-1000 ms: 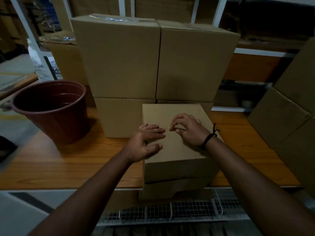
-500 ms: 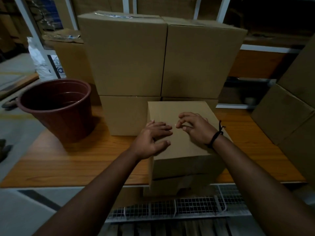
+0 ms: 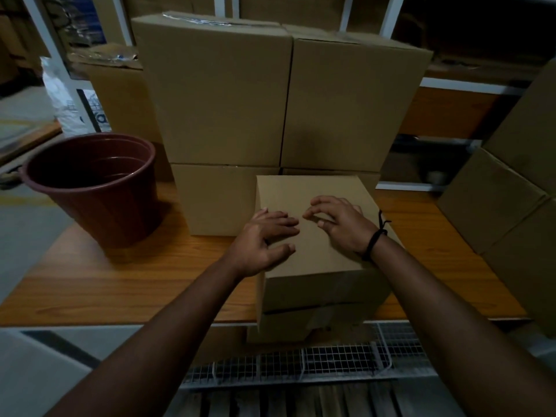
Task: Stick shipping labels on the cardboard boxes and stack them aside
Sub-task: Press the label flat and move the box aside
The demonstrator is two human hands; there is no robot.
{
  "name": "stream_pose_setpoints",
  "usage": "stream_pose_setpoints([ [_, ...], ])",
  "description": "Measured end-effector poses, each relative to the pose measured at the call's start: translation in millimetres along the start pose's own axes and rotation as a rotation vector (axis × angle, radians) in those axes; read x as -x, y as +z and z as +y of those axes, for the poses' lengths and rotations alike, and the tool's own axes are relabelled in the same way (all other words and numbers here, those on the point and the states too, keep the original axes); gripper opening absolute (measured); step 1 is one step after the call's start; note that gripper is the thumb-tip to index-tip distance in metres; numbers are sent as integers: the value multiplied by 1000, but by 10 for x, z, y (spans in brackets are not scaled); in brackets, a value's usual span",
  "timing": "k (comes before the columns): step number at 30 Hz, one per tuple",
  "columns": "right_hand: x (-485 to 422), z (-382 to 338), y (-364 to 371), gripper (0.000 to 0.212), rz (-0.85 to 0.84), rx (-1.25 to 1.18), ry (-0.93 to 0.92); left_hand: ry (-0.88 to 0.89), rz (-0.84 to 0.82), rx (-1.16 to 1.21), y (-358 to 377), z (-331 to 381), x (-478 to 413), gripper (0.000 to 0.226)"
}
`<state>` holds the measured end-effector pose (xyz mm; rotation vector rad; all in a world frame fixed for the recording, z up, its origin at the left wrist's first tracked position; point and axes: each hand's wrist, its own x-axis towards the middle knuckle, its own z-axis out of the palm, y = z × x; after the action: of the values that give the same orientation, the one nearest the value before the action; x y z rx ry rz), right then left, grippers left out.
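A small plain cardboard box (image 3: 307, 188) stands at the front edge of the wooden table (image 3: 120, 281), and a second box sits under it below the table edge. My left hand (image 3: 264, 239) lies on the box top at its left side, fingers straight and spread, thumb out. My right hand (image 3: 343, 224) is on the top's right half with arched fingers, their tips touching the cardboard. No label shows on the box or in either hand. A black cord is tied round my right wrist.
Large cardboard boxes (image 3: 216, 94) are stacked two high right behind the small box. More boxes (image 3: 511, 206) lean in at the right. A dark red plastic bucket (image 3: 90, 182) stands on the table at the left. A wire mesh tray (image 3: 301, 362) runs below the front edge.
Both hands stay on the box top in nearly the same spots. My right fingers have spread and arched a little more. The view has shifted slightly.
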<state>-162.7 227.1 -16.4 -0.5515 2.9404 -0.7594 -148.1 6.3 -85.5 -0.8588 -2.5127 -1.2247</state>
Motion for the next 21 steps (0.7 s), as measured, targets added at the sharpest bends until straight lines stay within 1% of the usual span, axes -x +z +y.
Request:
stream_pose_setpoints([
  [3, 8, 20, -4, 31, 13, -60, -16, 3, -6, -8, -2, 6, 2, 53],
  [6, 3, 42, 5, 32, 8, 16, -21, 1, -2, -14, -3, 12, -1, 54],
  [10, 3, 41, -3, 22, 35, -23, -19, 1, -3, -21, -2, 27, -8, 53],
  [12, 15, 60, 3, 23, 30, -12, -18, 2, -4, -16, -7, 26, -5, 53],
  [14, 25, 108, -24, 32, -17, 77, -22, -2, -10, -3, -14, 43, -3, 53],
  [17, 44, 203, -118, 44, -103, 285, -5, -18, -18, 5, -27, 61, -8, 55],
  [19, 112, 217, -161, 50, -174, 324, -6, -19, -16, 0, -28, 59, -1, 56],
  [21, 269, 200, -148, 53, -272, 313, -74, -15, -17, -2, -32, 60, 8, 56],
])
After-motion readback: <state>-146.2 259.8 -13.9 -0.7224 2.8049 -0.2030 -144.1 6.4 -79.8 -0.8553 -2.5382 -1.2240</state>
